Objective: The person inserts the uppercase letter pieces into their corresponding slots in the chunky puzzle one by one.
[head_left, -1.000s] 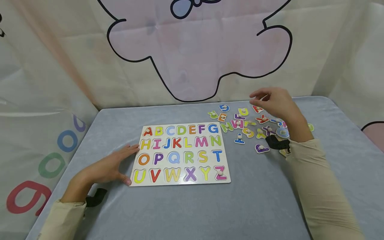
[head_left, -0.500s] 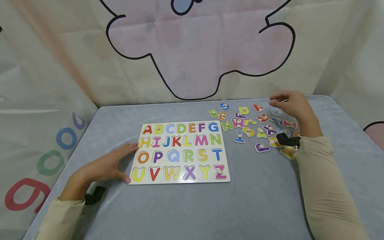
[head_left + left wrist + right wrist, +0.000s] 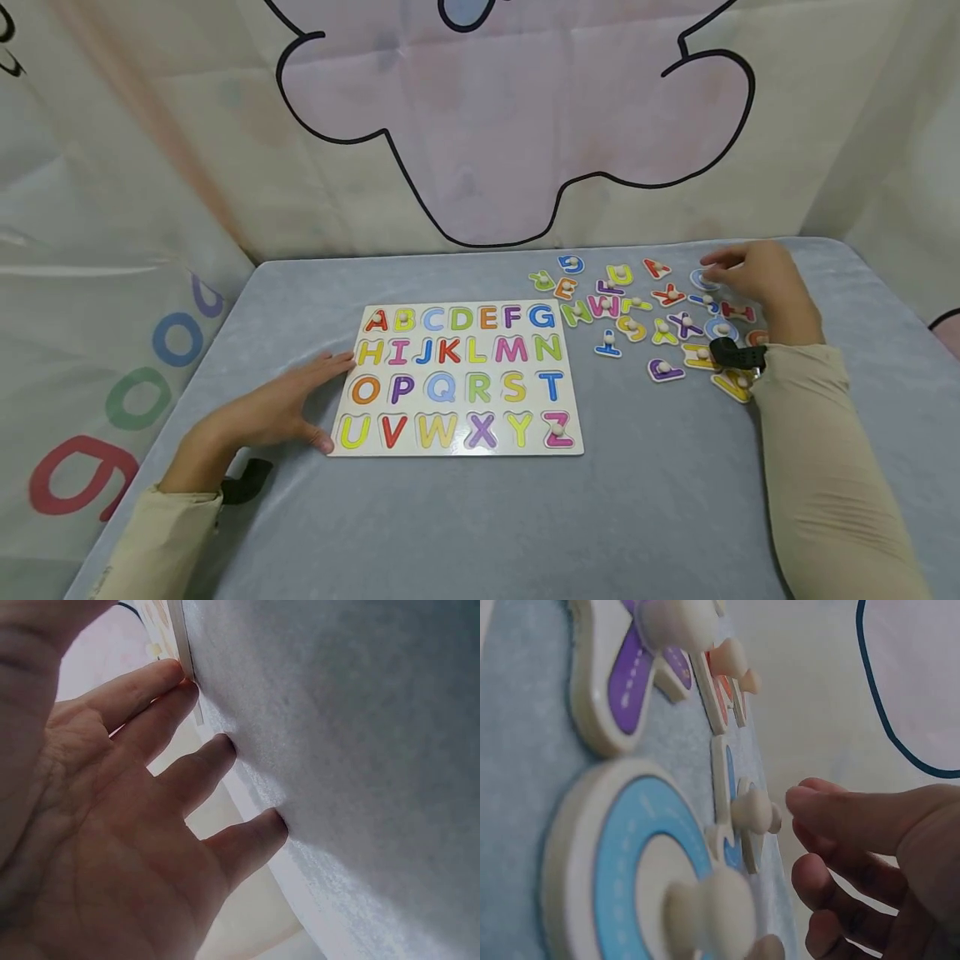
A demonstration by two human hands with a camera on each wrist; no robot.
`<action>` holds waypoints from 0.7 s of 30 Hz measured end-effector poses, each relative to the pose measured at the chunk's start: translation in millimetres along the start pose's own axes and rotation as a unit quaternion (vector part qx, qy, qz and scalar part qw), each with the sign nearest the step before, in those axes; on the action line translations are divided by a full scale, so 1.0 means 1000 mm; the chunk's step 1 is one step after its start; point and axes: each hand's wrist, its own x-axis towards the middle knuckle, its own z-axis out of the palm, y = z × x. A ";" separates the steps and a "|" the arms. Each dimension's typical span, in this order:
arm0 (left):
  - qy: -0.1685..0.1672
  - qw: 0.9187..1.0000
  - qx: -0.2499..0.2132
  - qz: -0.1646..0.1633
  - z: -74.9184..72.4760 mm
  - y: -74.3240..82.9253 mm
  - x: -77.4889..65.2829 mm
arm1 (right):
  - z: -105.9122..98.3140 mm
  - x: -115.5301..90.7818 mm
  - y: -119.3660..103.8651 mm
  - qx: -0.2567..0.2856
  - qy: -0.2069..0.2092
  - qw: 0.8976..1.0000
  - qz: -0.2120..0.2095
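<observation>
A white alphabet puzzle board (image 3: pixel 450 407) lies on the cloth-covered table. My left hand (image 3: pixel 273 404) rests along its left edge, thumb at the near corner and fingers extended. In the left wrist view, the fingers (image 3: pixel 202 776) lie spread, two of them reaching the board's edge. My right hand (image 3: pixel 765 275) hovers at the far right with loosely bent fingers, over a blue round letter piece (image 3: pixel 699 280). In the right wrist view, the right thumb and fingers (image 3: pixel 847 814) are close to a small knob (image 3: pixel 775 818); contact cannot be made out.
Several knobbed letter pieces lie scattered right of the board, among them a red A (image 3: pixel 657 268), a purple X (image 3: pixel 685 325) and a blue ring-shaped piece (image 3: pixel 721 329). A knobbed pink Z (image 3: pixel 557 430) sits in the board. A curtain (image 3: pixel 480 125) hangs behind the table.
My right hand has moved right and slightly nearer, from above the red A to the blue round piece. The left hand stays on the board's edge. The head view has shifted slightly.
</observation>
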 end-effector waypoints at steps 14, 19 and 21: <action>-0.008 1.000 0.005 -0.011 -0.005 0.000 0.002 | 0.002 -0.001 0.005 -0.009 -0.015 1.000 0.012; -0.010 1.000 -0.002 -0.010 -0.006 0.000 0.001 | 0.002 0.000 0.003 -0.014 -0.019 0.999 0.023; -0.011 1.000 -0.003 -0.014 -0.006 -0.001 0.001 | 0.001 0.001 0.002 -0.016 -0.019 0.999 0.026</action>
